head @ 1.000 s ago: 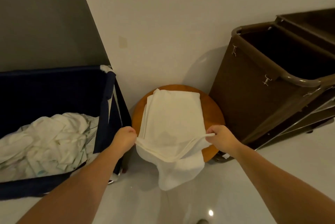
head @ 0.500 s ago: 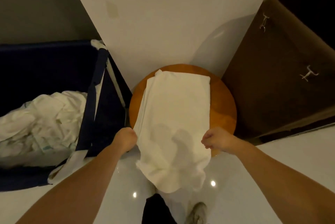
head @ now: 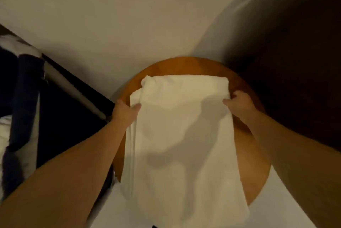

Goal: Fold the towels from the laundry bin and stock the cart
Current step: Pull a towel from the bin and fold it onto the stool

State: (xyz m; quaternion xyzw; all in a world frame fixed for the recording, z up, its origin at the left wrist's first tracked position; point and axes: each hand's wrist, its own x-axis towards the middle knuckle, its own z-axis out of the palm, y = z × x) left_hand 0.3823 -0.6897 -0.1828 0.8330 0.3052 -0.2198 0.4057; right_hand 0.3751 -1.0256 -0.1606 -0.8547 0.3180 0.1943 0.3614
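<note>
towel (head: pixel 182 135): white, flat on the round wooden counter (head: pixel 184 65). Far end stops short of the counter's wall-side rim; near end hangs over the counter's near rim.
long axis: runs from the counter's wall side straight toward me. Short axis spans between my two hands.
left grip (head: pixel 125 112): at the counter's left rim, on the towel's left long edge. Thumb lies on top of the cloth and fingers go under it, so I read it as pinching that edge.
right grip (head: pixel 239 105): over the counter's right part, on the towel's right long edge close to the far corner. Fingers curled onto the cloth, pinching it.
key relation: both grips sit toward the far end, about level, the right one a touch closer to the wall. The free length of towel lies on my side of both grips. Neither hand is clearly nearer to it.
step (my guess): mid-fold, setting a layer down along the long axis. The next fold likely needs the overhanging end lifted toward the far end, so both grips would have to move to the near rim.
laundry bin (head: pixel 27 98): dark blue, left of the counter; pale cloth shows at its edge.
cart (head: pixel 295 80): dark brown mass right of the counter, blurred.
writing: none readable, no brand or label in view. Frame is motion-blurred.
</note>
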